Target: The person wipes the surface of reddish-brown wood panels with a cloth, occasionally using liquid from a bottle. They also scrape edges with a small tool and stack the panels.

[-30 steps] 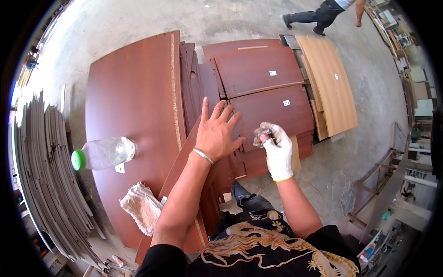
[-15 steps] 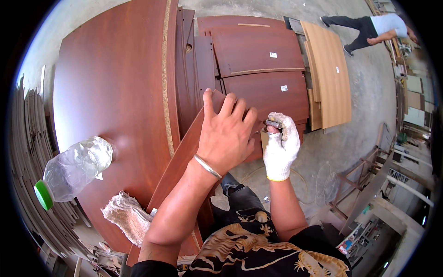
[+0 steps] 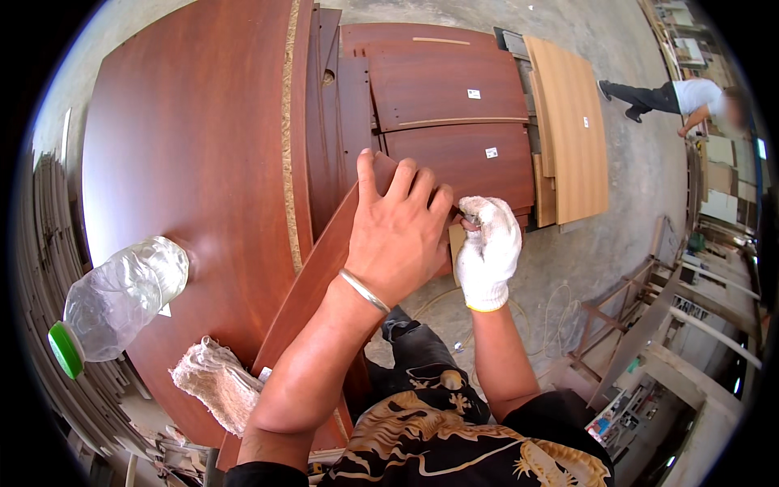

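My bare left hand [image 3: 398, 223], with a metal bangle at the wrist, grips a narrow reddish-brown board [image 3: 302, 302] near its far end, fingers over the edge. The board slants from beneath that hand down towards my left elbow. My right hand [image 3: 489, 252] wears a white knitted glove with bare-looking fingertips showing at the thumb. Its fingers are closed in a pinch right beside the board's right edge. A small dark metal piece was visible in that pinch earlier; now the glove mostly covers it. Whether it touches the board I cannot tell.
A large reddish-brown panel [image 3: 187, 162] lies to my left, carrying a clear plastic bottle [image 3: 122, 300] with a green cap and a crumpled cloth glove [image 3: 215, 381]. Beyond are stacked brown panels [image 3: 454, 89] and light wood panels [image 3: 568, 122]. A person [image 3: 690, 97] stands far right.
My right hand has moved slightly left to the board's edge and turned, covering the metal piece. The left hand keeps its grip. The person at far right has moved farther right.
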Available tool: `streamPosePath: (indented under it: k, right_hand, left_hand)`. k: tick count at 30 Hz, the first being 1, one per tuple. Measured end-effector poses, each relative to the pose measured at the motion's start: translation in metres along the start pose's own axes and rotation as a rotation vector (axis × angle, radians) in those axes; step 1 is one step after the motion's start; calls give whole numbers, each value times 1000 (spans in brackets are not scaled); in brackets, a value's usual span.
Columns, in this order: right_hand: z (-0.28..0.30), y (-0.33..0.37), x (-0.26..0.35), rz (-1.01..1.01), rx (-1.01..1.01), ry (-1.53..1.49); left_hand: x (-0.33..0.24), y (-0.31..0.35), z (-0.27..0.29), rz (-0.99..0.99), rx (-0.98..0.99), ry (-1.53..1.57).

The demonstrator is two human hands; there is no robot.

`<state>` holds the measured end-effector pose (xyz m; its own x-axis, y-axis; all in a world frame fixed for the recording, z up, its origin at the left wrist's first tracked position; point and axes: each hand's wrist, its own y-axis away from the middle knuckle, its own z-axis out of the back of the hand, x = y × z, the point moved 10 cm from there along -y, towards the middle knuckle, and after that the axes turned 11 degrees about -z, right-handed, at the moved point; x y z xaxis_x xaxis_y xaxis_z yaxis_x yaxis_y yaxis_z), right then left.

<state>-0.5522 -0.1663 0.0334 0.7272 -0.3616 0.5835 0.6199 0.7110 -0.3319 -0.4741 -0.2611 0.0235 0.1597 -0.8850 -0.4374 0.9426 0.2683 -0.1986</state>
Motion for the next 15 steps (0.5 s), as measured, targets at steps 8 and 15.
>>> streamPosePath:
  k: [8,15]
  right_hand:
    - [-2,31,-74,-635,99,-614]
    - [-20,17,-75,-874,562,-516]
  left_hand:
    - [0,1,-2,13,18,-13]
    - [0,1,-2,7,44,-7]
